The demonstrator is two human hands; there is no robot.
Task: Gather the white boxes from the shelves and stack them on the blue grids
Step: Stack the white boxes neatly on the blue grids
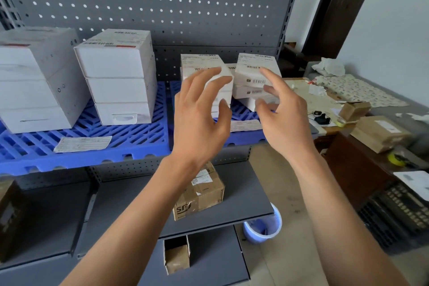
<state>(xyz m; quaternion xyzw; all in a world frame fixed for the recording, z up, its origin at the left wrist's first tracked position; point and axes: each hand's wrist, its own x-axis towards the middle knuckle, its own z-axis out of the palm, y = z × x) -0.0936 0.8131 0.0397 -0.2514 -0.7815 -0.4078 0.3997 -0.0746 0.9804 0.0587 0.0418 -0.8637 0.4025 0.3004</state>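
Two hands reach toward the small white boxes on the right blue grid. The left hand is spread, fingers relaxed and splayed, just in front of the left stack of small boxes; its fingertips seem to lie against the top box, but I cannot tell whether they touch it. The right hand is likewise released, index finger stretched toward 11 o'clock onto the front face of the top box of the right stack, clasping nothing. That top box lies flat, label up, skewed on the ones beneath, its long axis running from 8 to 2 o'clock. At 9 o'clock, on the left blue grid, stand a three-high stack of larger white boxes and another big white stack. Paper slips lie on the grids. A brown carton sits on the grey shelf at 6 o'clock.
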